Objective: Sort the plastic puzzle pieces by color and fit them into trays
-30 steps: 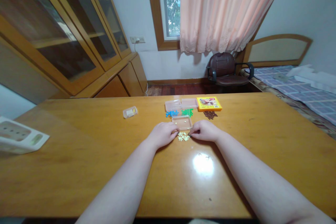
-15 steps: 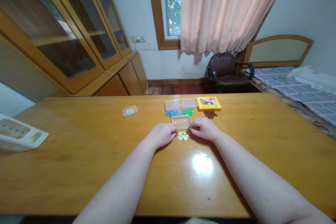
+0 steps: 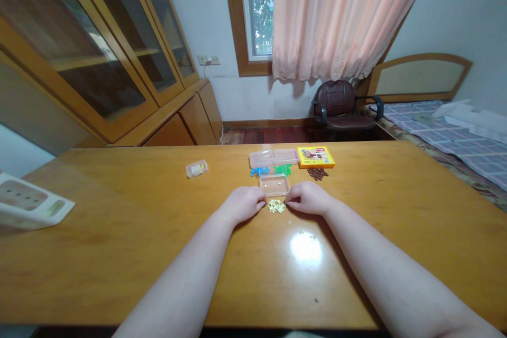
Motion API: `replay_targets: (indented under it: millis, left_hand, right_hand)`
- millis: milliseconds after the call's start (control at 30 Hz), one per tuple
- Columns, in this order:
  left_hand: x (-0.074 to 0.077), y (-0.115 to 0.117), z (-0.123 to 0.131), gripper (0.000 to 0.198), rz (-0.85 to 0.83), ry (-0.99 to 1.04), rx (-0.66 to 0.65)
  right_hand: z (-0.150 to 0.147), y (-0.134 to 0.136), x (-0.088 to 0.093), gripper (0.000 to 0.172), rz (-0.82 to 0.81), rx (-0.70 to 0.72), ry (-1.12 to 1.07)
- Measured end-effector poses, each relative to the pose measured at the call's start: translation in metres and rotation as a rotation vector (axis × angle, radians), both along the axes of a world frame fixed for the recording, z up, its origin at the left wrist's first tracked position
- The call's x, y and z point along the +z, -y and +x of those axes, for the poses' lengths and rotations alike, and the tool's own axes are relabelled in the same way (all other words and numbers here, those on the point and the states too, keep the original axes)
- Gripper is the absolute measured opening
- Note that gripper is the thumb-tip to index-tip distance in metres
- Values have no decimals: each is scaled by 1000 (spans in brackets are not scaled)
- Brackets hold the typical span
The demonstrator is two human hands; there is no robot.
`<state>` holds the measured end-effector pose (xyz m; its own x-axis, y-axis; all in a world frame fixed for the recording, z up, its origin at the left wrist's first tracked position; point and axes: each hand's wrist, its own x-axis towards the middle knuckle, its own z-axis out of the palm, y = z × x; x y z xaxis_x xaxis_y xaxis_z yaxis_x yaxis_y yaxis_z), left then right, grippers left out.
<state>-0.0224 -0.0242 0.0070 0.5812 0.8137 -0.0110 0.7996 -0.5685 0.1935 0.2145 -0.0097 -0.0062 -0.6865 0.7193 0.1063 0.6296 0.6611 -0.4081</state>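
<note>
A small heap of pale yellow pieces (image 3: 277, 206) lies on the wooden table between my two hands. My left hand (image 3: 246, 202) rests at the heap's left side, thumb and fingers pinched together. On the other side my right hand (image 3: 308, 197) is also closed in a pinch, its fingertips at the heap's right edge. Whatever sits between the fingertips of either hand is too small to make out. Just beyond the heap stands a clear shallow plastic box (image 3: 274, 194) with two pale pieces in it.
Behind the box lie blue pieces (image 3: 260, 171), green pieces (image 3: 282, 169) and brown pieces (image 3: 317, 174). Two clear plastic trays and a yellow box (image 3: 316, 157) are near the table's far edge. A small clear container (image 3: 196, 168) sits left, a white power strip (image 3: 34, 200) farther left.
My right hand has come down slightly, from beside the clear box to the right edge of the pale yellow heap. My left hand stays nearly where it was.
</note>
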Motion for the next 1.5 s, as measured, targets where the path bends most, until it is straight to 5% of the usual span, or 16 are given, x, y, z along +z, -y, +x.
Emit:
replay_targets:
  millis: [267,567,767,967,1167,1500]
  left_hand:
    - [2,1,1,17,-26,-24,0]
    - [-3,-2,0,21,46,172,94]
    - [-10,-9,-2,23,93,242,194]
    - [-9,-6,-1,23,70,230,109]
    - [-6,0,3,18,15,105,-65]
    - [-4,1,1,20,-15,47,-55]
  right_hand:
    - [-4,2,-3,15,52,-26,-19]
    - [0,-9,-15,14,81,-312,-292]
    - [6,-7,-14,13,-48,-119,-204]
    - [6,-6,-6,14,-111,-54,-95]
    - [3,-4,-3,16,-74,-66,14]
    - [0,-3,-6,13,-62,-149,-51]
